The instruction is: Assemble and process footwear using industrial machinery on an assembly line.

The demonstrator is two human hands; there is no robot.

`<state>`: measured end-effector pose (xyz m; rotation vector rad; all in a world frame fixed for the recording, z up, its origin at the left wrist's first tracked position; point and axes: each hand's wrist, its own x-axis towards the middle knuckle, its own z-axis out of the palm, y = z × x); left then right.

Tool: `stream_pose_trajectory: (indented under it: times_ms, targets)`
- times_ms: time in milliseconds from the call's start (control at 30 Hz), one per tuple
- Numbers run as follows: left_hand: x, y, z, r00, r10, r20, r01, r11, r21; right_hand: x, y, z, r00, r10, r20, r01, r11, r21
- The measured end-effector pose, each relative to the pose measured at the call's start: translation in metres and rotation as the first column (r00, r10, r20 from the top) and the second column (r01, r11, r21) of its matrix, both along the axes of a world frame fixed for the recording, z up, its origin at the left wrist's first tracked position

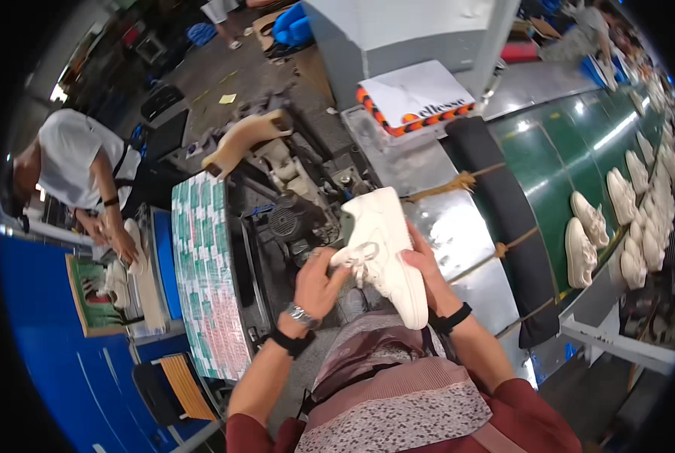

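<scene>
A cream lace-up sneaker (389, 253) is held up in front of my apron, turned on its side with the heel pointing away and the toe toward me. My right hand (430, 273) grips it along the sole edge, the fingers partly hidden behind the shoe. On the other side, my left hand (322, 285) closes at the tongue and bowed laces (361, 259), thumb and fingers bent against them. What exactly the left fingertips pinch is hard to make out.
Beyond the shoe stands a machine with a motor (288, 217). On the right a green conveyor (541, 166) carries several cream sneakers (581, 253), with a black padded roll (496, 219) along its edge. A shoebox (415, 97) lies ahead. At left, a co-worker (88, 162) handles another shoe.
</scene>
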<state>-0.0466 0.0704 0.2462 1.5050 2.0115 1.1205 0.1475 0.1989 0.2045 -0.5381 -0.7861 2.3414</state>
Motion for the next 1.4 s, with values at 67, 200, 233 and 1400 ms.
stream_pose_trajectory:
  times_ms: [67, 200, 233, 1400]
  targets:
    - [-0.009, 0.008, -0.028, 0.984, 0.093, 0.152, -0.095, 0.996, 0.003, -0.022, 0.005, 0.015, 0.968, -0.059, 0.245, 0.005, 0.976, 0.216]
    - [-0.057, 0.019, -0.060, 0.798, 0.193, 0.572, -0.174, 0.981, -0.088, -0.085, 0.019, 0.050, 0.909, -0.173, 0.379, -0.052, 0.855, 0.516]
    - [-0.068, 0.019, -0.066, 0.742, 0.197, 0.641, -0.192, 0.978, -0.079, -0.102, 0.023, 0.054, 0.912, -0.169, 0.374, -0.067, 0.837, 0.543]
    - [-0.042, 0.010, -0.011, 0.427, 0.117, 0.896, 0.116, 0.976, -0.183, -0.155, -0.063, 0.086, 0.621, -0.718, 0.314, -0.382, 0.072, 0.921]
